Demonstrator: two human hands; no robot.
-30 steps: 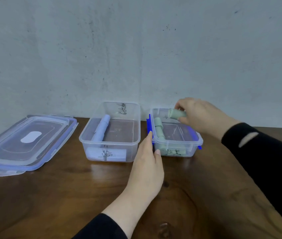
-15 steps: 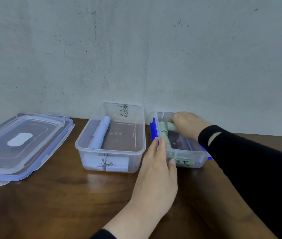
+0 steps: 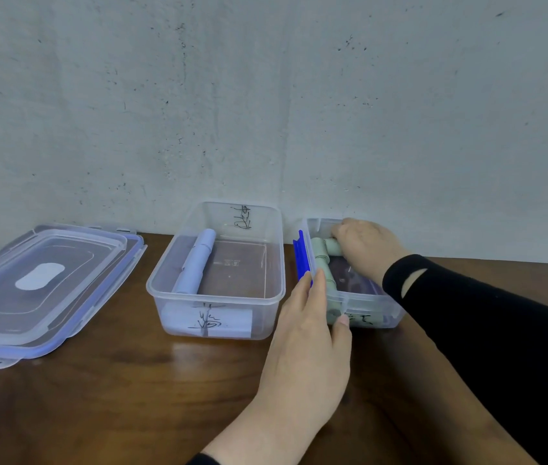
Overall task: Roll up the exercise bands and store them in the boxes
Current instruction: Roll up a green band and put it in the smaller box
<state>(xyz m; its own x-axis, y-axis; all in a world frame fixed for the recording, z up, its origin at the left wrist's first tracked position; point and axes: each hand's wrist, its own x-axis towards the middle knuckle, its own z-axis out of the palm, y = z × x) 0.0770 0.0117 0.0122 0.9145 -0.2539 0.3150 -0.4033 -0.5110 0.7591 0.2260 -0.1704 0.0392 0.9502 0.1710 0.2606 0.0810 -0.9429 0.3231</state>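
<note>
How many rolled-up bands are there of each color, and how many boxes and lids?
Blue rolled bands: 1, lying in the left box, the blue roll.
Green rolled bands: 2, in the right box, the long green roll and the green roll under the right hand.
Clear boxes: 2.
Lids: 2, in the lid stack.
Total: 7.
</note>
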